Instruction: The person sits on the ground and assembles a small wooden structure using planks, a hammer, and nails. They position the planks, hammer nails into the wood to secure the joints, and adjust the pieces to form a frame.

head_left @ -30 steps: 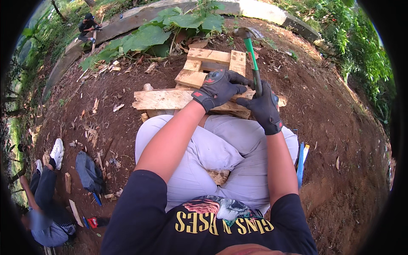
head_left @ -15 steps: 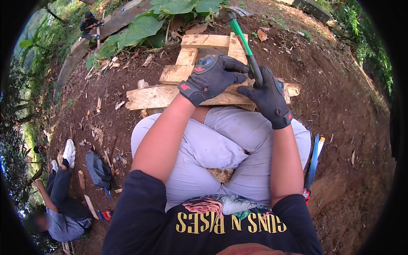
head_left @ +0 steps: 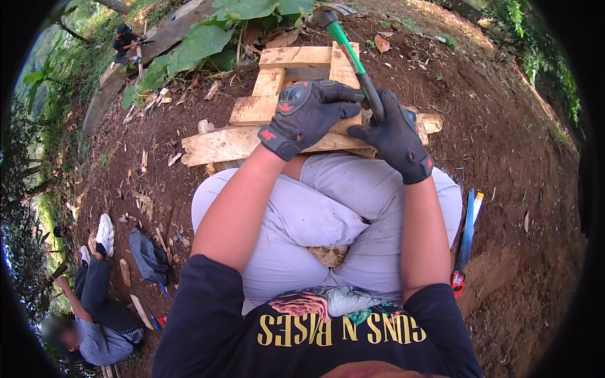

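Observation:
A hammer (head_left: 353, 57) with a green and black handle leans up and away from me, its metal head at the far end. My right hand (head_left: 398, 135), in a black glove, is closed around the lower grip. My left hand (head_left: 309, 113), gloved alike, reaches in beside the handle with thumb and fingers drawn together; what lies between them, if anything, is hidden. Under both hands is a rough wooden frame (head_left: 299, 58) of pale boards. Its nearest board (head_left: 220, 145) lies crosswise just beyond my crossed legs.
To my right lies a saw-like tool (head_left: 466, 233) with a blue blade and red handle. At left are a dark grey bag or cloth (head_left: 149, 255), wood scraps (head_left: 125, 269) and a seated person (head_left: 104, 321). Another person (head_left: 126, 44) is far left. Large leaves (head_left: 195, 50) border the frame.
The view has shifted slightly, so the frame and hammer appear a little further left. Both hands keep nearly the same pose. The far-left person's arms have moved.

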Demonstrator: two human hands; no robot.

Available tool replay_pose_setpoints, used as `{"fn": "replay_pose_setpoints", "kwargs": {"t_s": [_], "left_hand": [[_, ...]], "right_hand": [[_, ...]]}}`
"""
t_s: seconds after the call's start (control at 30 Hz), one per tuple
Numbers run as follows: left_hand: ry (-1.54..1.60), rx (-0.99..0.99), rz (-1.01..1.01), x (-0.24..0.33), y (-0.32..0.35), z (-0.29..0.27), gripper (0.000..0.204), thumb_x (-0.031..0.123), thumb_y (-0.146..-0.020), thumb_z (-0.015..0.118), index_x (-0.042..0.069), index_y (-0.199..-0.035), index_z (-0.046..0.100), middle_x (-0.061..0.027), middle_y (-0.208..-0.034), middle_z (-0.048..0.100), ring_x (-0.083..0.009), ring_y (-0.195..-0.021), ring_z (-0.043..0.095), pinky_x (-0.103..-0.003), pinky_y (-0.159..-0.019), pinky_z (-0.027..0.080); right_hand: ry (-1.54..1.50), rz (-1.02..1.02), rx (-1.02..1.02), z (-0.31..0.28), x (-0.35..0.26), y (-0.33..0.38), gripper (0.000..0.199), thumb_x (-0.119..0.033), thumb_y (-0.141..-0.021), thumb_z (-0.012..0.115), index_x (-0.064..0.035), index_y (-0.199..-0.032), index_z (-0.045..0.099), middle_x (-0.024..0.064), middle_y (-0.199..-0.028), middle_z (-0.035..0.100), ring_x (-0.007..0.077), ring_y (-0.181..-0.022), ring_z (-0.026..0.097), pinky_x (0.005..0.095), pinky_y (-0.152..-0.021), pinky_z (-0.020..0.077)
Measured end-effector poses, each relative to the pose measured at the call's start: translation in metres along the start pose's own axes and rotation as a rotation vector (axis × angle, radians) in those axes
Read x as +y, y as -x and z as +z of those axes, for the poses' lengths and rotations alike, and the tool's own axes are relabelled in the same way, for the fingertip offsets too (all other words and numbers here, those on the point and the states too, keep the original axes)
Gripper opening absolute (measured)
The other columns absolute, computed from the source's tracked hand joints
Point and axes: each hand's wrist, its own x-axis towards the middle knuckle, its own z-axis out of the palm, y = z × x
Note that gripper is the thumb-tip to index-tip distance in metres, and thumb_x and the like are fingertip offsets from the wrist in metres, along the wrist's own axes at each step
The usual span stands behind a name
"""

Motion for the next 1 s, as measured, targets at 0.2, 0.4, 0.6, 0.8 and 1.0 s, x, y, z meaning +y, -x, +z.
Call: {"fn": "replay_pose_setpoints", "kwargs": {"t_s": [0.2,0.4,0.6,0.8,1.0], "left_hand": [[-0.122,0.023,0.071,-0.006,-0.002,0.000,0.031,0.031,-0.091,0.078,0.010,-0.113,0.084,-0.0092,-0.115,0.081,-0.0237,-0.101,0.076,-0.037,-0.090,0.058],[-0.060,0.034,-0.029,0.003,0.001,0.000,0.033,0.032,-0.091,0.079,0.010,-0.115,0.084,-0.0093,-0.110,0.082,-0.0230,-0.097,0.077,-0.037,-0.088,0.059],[0.008,0.024,-0.040,0.005,-0.001,0.004,0.034,0.030,-0.090,0.080,0.009,-0.116,0.084,-0.0103,-0.109,0.082,-0.0225,-0.098,0.077,-0.036,-0.089,0.059],[-0.006,0.033,0.013,-0.002,-0.002,0.001,0.030,0.022,-0.092,0.080,0.008,-0.118,0.082,-0.0104,-0.111,0.081,-0.0221,-0.101,0.077,-0.036,-0.091,0.059],[0.063,0.035,-0.059,0.003,0.001,-0.004,0.025,0.026,-0.085,0.084,0.017,-0.108,0.086,-0.0070,-0.101,0.082,-0.0222,-0.093,0.077,-0.037,-0.086,0.058]], "right_hand": [[-0.002,-0.005,-0.001,0.000,-0.002,-0.002,0.057,-0.027,-0.080,0.093,-0.0081,-0.123,0.062,0.0111,-0.111,0.062,0.0290,-0.097,0.064,0.0434,-0.087,0.0520],[0.007,-0.002,0.007,0.000,-0.002,0.000,0.057,-0.030,-0.079,0.093,-0.0086,-0.123,0.062,0.0111,-0.112,0.063,0.0290,-0.098,0.065,0.0432,-0.088,0.0522],[0.051,-0.002,0.011,-0.002,0.002,-0.001,0.060,-0.030,-0.078,0.093,-0.0086,-0.125,0.062,0.0108,-0.112,0.063,0.0295,-0.099,0.066,0.0437,-0.088,0.0523],[0.061,0.051,-0.027,-0.005,-0.007,-0.003,0.062,-0.028,-0.077,0.093,-0.0079,-0.127,0.062,0.0108,-0.110,0.064,0.0271,-0.091,0.067,0.0442,-0.082,0.0536],[0.047,0.034,0.084,0.008,0.006,-0.004,0.063,-0.017,-0.073,0.092,-0.0065,-0.128,0.063,0.0076,-0.107,0.068,0.0212,-0.086,0.063,0.0405,-0.078,0.0538]]}}
